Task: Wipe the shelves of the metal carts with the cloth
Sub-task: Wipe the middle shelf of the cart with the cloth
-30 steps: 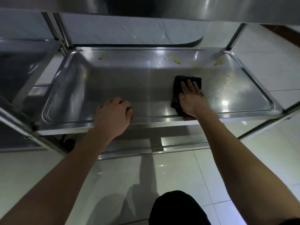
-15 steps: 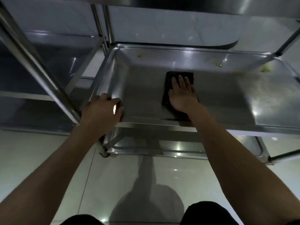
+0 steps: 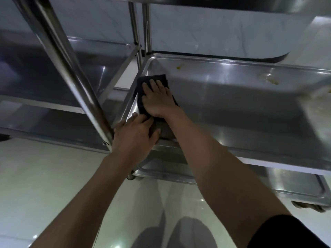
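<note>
A black cloth (image 3: 145, 81) lies flat at the left end of the middle shelf (image 3: 232, 108) of a steel cart. My right hand (image 3: 157, 99) presses down on the cloth with straight, spread fingers. My left hand (image 3: 136, 135) grips the shelf's front left corner, fingers curled over the rim beside the cart's upright post (image 3: 71, 72). Yellowish stains (image 3: 268, 78) mark the shelf's back wall and right side.
A second steel cart (image 3: 59, 83) stands directly to the left, its shelves level with this one. The top shelf (image 3: 215, 4) overhangs above. A lower shelf (image 3: 295, 187) and a caster (image 3: 304, 205) show below. Glossy white floor tiles (image 3: 44, 185) lie in front.
My right hand has slid the cloth leftwards along the shelf to its left end. My left hand has shifted to the front left corner, and the view has swung left.
</note>
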`<state>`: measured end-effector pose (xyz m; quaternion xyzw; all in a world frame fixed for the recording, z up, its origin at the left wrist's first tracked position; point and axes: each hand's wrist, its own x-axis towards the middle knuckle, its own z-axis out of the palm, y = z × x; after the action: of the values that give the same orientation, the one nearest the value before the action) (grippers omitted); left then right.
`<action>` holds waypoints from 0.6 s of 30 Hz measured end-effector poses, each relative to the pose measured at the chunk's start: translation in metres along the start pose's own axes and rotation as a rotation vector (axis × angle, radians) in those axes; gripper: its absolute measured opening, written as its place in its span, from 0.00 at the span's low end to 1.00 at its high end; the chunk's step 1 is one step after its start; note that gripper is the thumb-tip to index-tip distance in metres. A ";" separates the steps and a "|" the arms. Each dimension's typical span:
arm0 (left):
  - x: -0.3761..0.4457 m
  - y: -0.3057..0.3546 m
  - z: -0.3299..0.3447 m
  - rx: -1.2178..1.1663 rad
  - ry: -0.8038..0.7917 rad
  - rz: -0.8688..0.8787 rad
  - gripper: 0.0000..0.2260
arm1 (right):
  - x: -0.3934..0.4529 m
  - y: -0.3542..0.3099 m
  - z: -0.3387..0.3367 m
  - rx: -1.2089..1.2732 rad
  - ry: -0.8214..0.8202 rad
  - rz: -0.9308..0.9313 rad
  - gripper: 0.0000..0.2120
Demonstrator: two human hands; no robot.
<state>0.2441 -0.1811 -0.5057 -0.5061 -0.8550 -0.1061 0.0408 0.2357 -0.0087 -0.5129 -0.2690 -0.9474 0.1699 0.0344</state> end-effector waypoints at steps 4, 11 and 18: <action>0.001 0.000 -0.001 0.010 -0.039 0.008 0.20 | 0.011 0.000 0.004 0.030 -0.011 -0.050 0.27; 0.001 0.006 -0.004 0.005 -0.069 -0.022 0.18 | -0.012 0.067 -0.013 -0.016 0.010 0.017 0.28; 0.019 0.050 -0.008 0.017 -0.075 -0.047 0.14 | -0.083 0.166 -0.051 -0.067 0.092 0.220 0.27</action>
<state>0.2784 -0.1429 -0.4877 -0.4890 -0.8685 -0.0807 0.0107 0.3968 0.0957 -0.5195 -0.3799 -0.9148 0.1282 0.0499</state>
